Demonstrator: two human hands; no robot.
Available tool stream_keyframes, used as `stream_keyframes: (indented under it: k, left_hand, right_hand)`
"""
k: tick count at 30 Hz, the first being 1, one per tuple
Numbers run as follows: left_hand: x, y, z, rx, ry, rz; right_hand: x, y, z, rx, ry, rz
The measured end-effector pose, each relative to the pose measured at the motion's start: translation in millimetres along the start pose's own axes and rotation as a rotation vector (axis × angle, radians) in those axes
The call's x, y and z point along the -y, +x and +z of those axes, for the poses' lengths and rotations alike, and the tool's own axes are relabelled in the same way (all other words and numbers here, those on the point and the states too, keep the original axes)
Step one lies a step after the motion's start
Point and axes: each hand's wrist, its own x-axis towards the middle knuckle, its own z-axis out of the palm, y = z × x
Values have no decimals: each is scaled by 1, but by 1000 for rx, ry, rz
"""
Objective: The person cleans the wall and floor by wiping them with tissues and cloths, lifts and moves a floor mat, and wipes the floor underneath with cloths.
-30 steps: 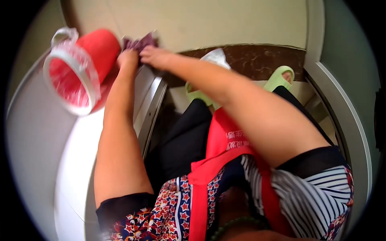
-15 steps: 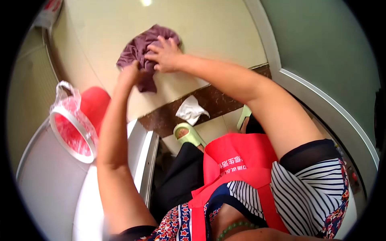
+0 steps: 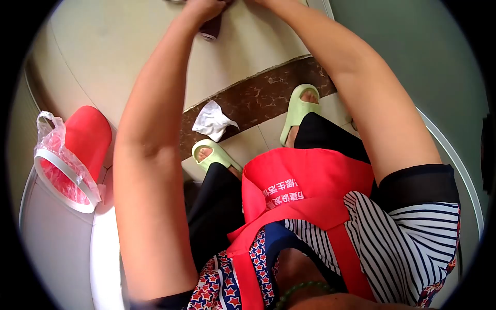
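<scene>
At the top edge, my left hand [image 3: 205, 7] is closed on a purple cloth [image 3: 211, 28], a corner of which shows just below it on the pale tiled floor. Most of the cloth lies beyond the frame. My right hand [image 3: 260, 1] is almost wholly cut off by the top edge, to the right of the left one; its fingers are hidden. A crumpled white cloth [image 3: 213, 122] lies across the dark marble strip, near my feet.
A red bin [image 3: 89, 137] with a white rim and clear plastic liner lies tipped on the left. My green slippers [image 3: 297, 111] rest by the marble threshold [image 3: 248, 93]. A greenish panel [image 3: 413, 62] stands on the right, beside my right arm.
Both hands have moved forward with the purple cloth, up to the top of the view. The view has shifted, so the bin and white cloth appear farther left, and both slippers now show.
</scene>
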Motion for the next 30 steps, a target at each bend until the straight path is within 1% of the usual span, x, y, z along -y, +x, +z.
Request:
stream_keyframes:
  k: [1, 2, 4, 6, 7, 8, 10, 11, 12, 14, 16, 20, 21, 22, 24, 26, 28, 29, 30]
  left_hand:
    - [-16, -1, 7, 12, 49, 22]
    - [-15, 5, 24, 38, 145, 123]
    - [-50, -7, 22, 180, 219, 149]
    - [-65, -17, 47, 192, 206, 273]
    - [-75, -15, 58, 372, 310, 351]
    - [-80, -25, 71, 194, 288, 409]
    - [-93, -38, 97, 227, 188, 360]
    - [-108, -50, 98, 232, 201, 328]
    - [-120, -64, 97, 237, 215, 293]
    - [-121, -79, 100, 166, 210, 304]
    - [-106, -91, 98, 155, 224, 303]
    - [-60, -113, 80, 156, 237, 299]
    - [-44, -119, 75, 194, 271, 281]
    - [-27, -124, 70, 231, 302, 263]
    - [-1, -141, 46, 311, 324, 232]
    - [27, -159, 26, 328, 371, 187]
    - [57, -174, 8, 440, 454, 125]
    - [80, -183, 2, 446, 463, 115]
    - [101, -192, -4, 452, 473, 110]
  right_hand:
    - [-7, -21, -9, 5, -21, 54]
    - [-10, -43, -16, 12, -40, 107]
    - [0, -93, -30, -162, -251, 162]
    - [4, -138, -31, -72, -163, 295]
    - [6, -160, -31, -57, -155, 328]
    - [7, -179, -30, -44, -144, 359]
    - [19, -223, -25, -8, -175, 488]
    - [24, -233, -26, 10, -189, 549]
    - [28, -233, -28, 36, -206, 577]
    - [37, -229, -28, 95, -230, 634]
    - [46, -224, -26, 119, -205, 578]
    - [92, -214, -4, 100, -116, 486]
    - [107, -210, 0, 82, -85, 444]
    - [119, -205, 7, 117, -30, 412]
    - [158, -194, 12, 151, 50, 410]
    - [193, -182, 19, 203, 143, 359]
    - [226, -171, 38, 214, 237, 339]
    - [243, -163, 45, 251, 305, 345]
    - [261, -155, 51, 251, 262, 330]
